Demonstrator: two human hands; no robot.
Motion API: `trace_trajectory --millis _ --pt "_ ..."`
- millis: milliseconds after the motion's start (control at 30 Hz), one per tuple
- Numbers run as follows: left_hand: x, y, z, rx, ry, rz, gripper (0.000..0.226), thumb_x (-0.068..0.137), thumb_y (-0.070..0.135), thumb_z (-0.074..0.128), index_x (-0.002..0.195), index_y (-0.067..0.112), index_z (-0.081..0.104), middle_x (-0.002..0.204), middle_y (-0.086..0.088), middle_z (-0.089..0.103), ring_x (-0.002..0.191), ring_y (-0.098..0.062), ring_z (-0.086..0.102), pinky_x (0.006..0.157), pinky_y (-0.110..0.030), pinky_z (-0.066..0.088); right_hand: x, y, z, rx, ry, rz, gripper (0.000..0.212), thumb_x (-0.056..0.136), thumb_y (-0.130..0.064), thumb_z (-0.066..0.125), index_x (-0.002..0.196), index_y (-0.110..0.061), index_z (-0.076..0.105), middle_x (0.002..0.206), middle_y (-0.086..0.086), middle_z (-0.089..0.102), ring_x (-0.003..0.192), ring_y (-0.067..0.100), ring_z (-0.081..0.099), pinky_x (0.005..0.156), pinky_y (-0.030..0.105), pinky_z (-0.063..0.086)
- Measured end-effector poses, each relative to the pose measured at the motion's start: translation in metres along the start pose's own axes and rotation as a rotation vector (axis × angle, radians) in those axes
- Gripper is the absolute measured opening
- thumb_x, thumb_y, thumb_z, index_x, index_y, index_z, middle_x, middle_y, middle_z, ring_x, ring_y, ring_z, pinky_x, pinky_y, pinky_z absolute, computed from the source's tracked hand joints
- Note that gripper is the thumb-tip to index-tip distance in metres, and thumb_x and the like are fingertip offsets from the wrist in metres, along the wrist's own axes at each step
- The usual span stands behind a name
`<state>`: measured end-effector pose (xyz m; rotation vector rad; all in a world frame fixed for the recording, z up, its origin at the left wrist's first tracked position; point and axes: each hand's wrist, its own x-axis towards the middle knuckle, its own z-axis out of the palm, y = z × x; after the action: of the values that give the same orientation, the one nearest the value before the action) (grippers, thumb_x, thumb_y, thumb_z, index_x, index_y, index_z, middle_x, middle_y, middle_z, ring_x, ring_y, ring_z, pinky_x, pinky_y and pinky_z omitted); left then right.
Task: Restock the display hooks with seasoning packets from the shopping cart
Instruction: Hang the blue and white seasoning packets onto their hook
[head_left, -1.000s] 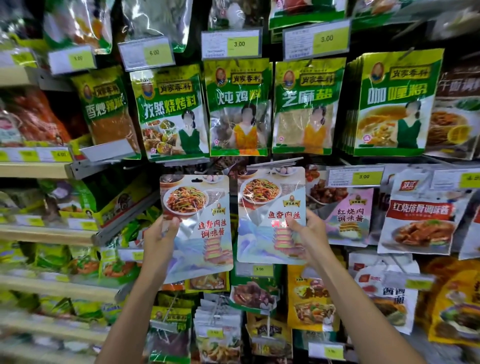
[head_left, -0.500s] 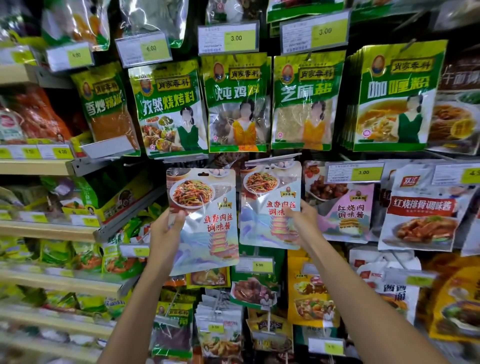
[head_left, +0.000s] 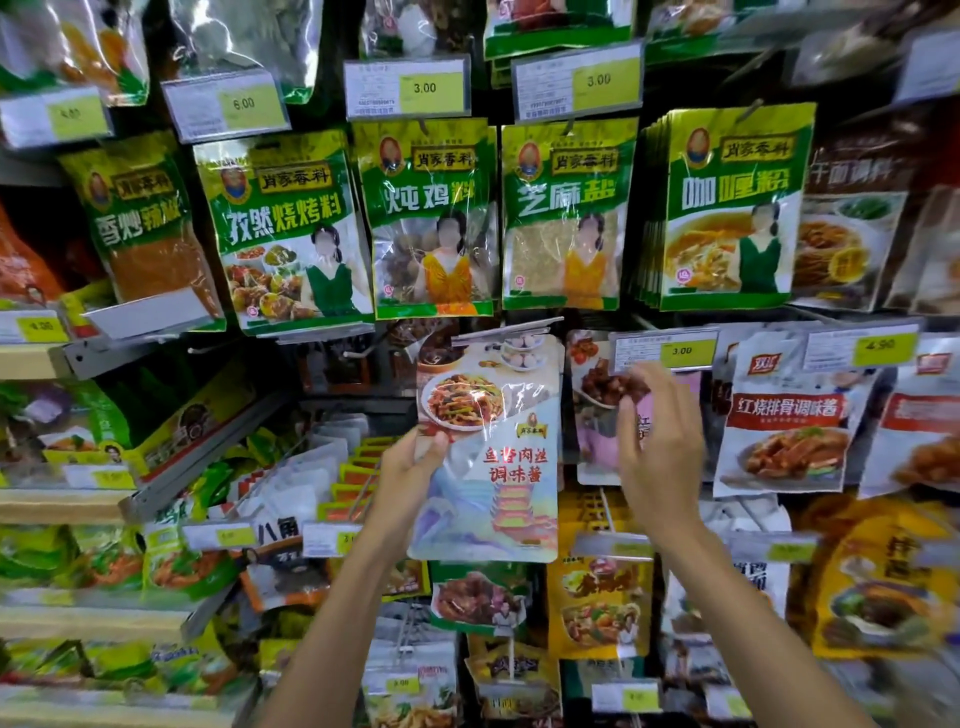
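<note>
The left hand (head_left: 410, 467) pinches one yuxiang pork seasoning packet (head_left: 493, 452) by its left edge, thumb on the front. The right hand (head_left: 657, 441) hovers spread and empty just beside it, in front of a pink sauce packet (head_left: 597, 447). The held packet's top reaches a display hook (head_left: 506, 328). Above, five green spice packets (head_left: 434, 218) front the shop's pegged wall. Shelves (head_left: 62, 506) run leftward.

Pink packet (head_left: 595, 444) half hidden behind right hand (head_left: 660, 452), lower-left shelf goods (head_left: 67, 566) blurred
</note>
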<state>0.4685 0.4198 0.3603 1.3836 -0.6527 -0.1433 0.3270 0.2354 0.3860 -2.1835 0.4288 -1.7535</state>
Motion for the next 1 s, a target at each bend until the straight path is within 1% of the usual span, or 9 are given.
trace_trajectory --millis 133,267,400,567,700,767,833,900,1000 --pt "0.010 -0.004 0.016 -0.067 -0.007 -0.057 0.015 0.089 0.030 0.058 0.088 0.019 0.068 0.087 0.001 0.072 0.085 -0.018 0.066 0.070 -0.031 0.052 0.034 0.014 -0.009 -0.192 0.059 -0.198 0.033 0.094 -0.003 0.052 0.126 0.002 0.055 0.131 0.017 0.055 0.125 0.029 0.047 0.108 0.038 0.037" --pt "0.016 -0.011 0.019 -0.063 0.019 -0.083 0.016 0.091 0.028 0.058 0.079 0.024 0.068 0.080 0.006 0.071 0.079 -0.015 0.065 0.063 -0.029 0.050 0.041 0.034 -0.004 -0.328 0.013 -0.277 0.038 0.096 -0.011 0.051 0.131 0.001 0.051 0.135 0.017 0.052 0.129 0.028 0.041 0.111 0.037 0.030" --pt "0.020 -0.011 0.019 -0.080 0.027 -0.082 0.026 0.091 0.029 0.057 0.068 0.030 0.069 0.066 0.012 0.067 0.061 -0.001 0.062 0.044 -0.021 0.046 0.041 0.046 0.001 -0.390 0.009 -0.326 0.041 0.097 -0.018 0.048 0.134 0.000 0.048 0.138 0.017 0.050 0.133 0.026 0.037 0.115 0.031 0.020" --pt "0.027 -0.015 0.026 -0.084 0.020 -0.072 0.033 0.095 0.020 0.054 0.064 0.024 0.065 0.059 0.012 0.064 0.055 0.000 0.060 0.041 -0.019 0.045 0.042 0.056 0.003 -0.415 0.019 -0.339 0.045 0.097 -0.020 0.050 0.138 -0.001 0.045 0.142 0.016 0.047 0.135 0.027 0.034 0.115 0.036 0.023" --pt "0.033 -0.020 0.033 0.043 0.140 -0.020 0.024 0.095 0.018 0.055 0.071 0.017 0.060 0.061 0.011 0.062 0.056 0.000 0.056 0.048 -0.013 0.043 0.042 0.062 0.007 -0.431 0.033 -0.360 0.046 0.098 -0.021 0.050 0.139 -0.003 0.042 0.143 0.016 0.045 0.136 0.027 0.033 0.115 0.037 0.023" --pt "0.036 -0.024 0.037 0.145 0.214 0.030 0.031 0.093 0.018 0.057 0.064 0.015 0.050 0.056 0.004 0.048 0.052 -0.007 0.043 0.048 -0.018 0.034 0.042 0.065 0.009 -0.440 0.043 -0.373 0.046 0.098 -0.021 0.050 0.140 -0.003 0.041 0.143 0.017 0.045 0.136 0.027 0.032 0.116 0.036 0.021" --pt "0.037 -0.027 0.041 0.232 0.318 0.056 0.042 0.091 0.022 0.061 0.057 0.016 0.036 0.052 0.004 0.033 0.048 -0.006 0.030 0.049 -0.024 0.026 0.042 0.067 0.012 -0.445 0.057 -0.382 0.046 0.098 -0.021 0.051 0.140 -0.002 0.041 0.143 0.017 0.044 0.137 0.027 0.032 0.118 0.033 0.018" --pt "0.038 -0.029 0.046 0.303 0.441 0.071 0.046 0.089 0.026 0.065 0.055 0.017 0.035 0.048 0.006 0.035 0.044 -0.006 0.033 0.045 -0.018 0.026 0.041 0.069 0.013 -0.439 0.072 -0.385 0.047 0.098 -0.020 0.052 0.140 -0.003 0.041 0.143 0.017 0.044 0.137 0.027 0.031 0.118 0.031 0.015" --pt "0.043 -0.029 0.051 0.411 0.573 0.053 0.043 0.084 0.031 0.069 0.055 0.015 0.043 0.048 0.006 0.041 0.045 -0.010 0.038 0.043 -0.016 0.028 0.042 0.070 0.014 -0.432 0.089 -0.395 0.046 0.098 -0.020 0.052 0.140 -0.003 0.041 0.143 0.017 0.045 0.137 0.027 0.032 0.119 0.030 0.014"
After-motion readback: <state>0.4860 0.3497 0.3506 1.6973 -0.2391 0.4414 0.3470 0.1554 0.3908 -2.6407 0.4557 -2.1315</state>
